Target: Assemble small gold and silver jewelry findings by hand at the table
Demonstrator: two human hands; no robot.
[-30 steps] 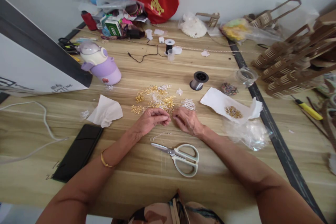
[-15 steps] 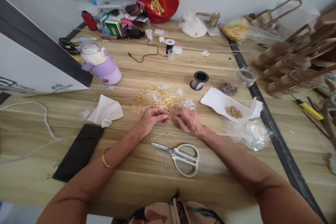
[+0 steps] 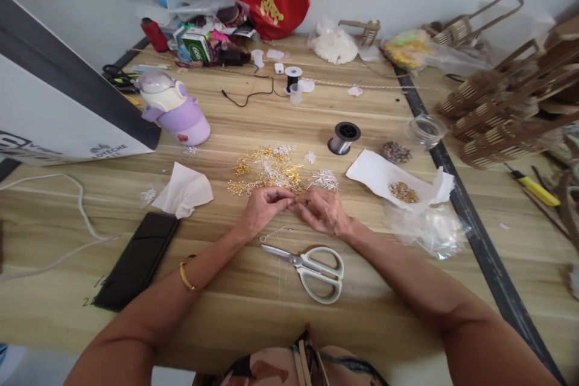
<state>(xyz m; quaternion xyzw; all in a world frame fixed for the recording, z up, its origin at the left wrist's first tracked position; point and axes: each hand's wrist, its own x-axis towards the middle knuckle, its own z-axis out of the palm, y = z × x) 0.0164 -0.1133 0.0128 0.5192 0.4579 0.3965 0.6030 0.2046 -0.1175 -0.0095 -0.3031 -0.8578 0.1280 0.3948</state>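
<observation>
My left hand (image 3: 268, 208) and my right hand (image 3: 323, 210) meet over the table, fingertips pinched close together. Something tiny and golden shows between them, too small to name. Just beyond my fingers lie piles of gold jewelry findings (image 3: 280, 175) and silver pins (image 3: 324, 179). A short silver chain (image 3: 274, 233) with a ring at one end rests below my hands. Closer to me, scissors (image 3: 312, 268) with pale handles lie partly open, blades pointing left.
Left are a black phone (image 3: 138, 260), a crumpled tissue (image 3: 183, 190) and a purple bottle (image 3: 181, 111). A wire spool (image 3: 344, 137), white paper (image 3: 373, 172) holding small golden pieces, a clear jar (image 3: 423, 131) and a plastic bag (image 3: 436, 232) are to the right.
My fingertips have come slightly nearer each other, the left hand shifting a little right. The chain and scissors stay where they were.
</observation>
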